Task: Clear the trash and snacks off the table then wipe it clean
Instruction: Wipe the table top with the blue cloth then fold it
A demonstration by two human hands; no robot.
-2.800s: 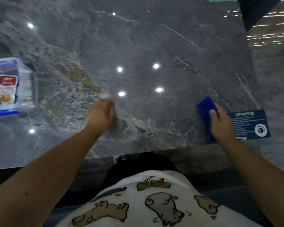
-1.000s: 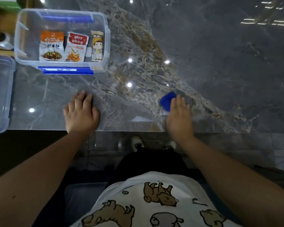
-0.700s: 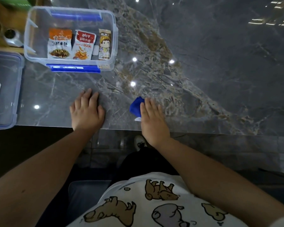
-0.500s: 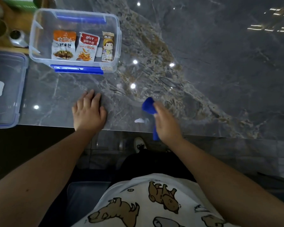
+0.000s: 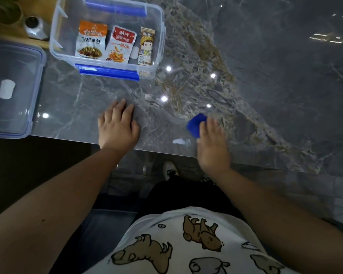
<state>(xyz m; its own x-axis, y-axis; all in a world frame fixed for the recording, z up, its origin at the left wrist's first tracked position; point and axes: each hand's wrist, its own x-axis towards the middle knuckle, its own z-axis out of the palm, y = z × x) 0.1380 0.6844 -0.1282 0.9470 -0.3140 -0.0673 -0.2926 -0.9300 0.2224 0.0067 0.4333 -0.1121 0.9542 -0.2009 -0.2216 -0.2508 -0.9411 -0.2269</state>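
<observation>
Wiping the near edge of the table, with the snacks already boxed.

The dark marble table (image 5: 265,56) is mostly bare, which suits wiping. At its far left a clear box (image 5: 160,32) holds three snack packets (image 5: 118,44), kept off the surface being cleaned; its lid (image 5: 14,88) lies beside it at the left edge. The left hand (image 5: 117,127) rests flat, fingers spread and holding nothing, likely to steady the person. The right hand (image 5: 212,143) presses a blue cloth (image 5: 195,124) onto the table near the front edge, fingers laid over it. A small white scrap (image 5: 179,141) lies just beside the cloth, probably the next thing to clear.
</observation>
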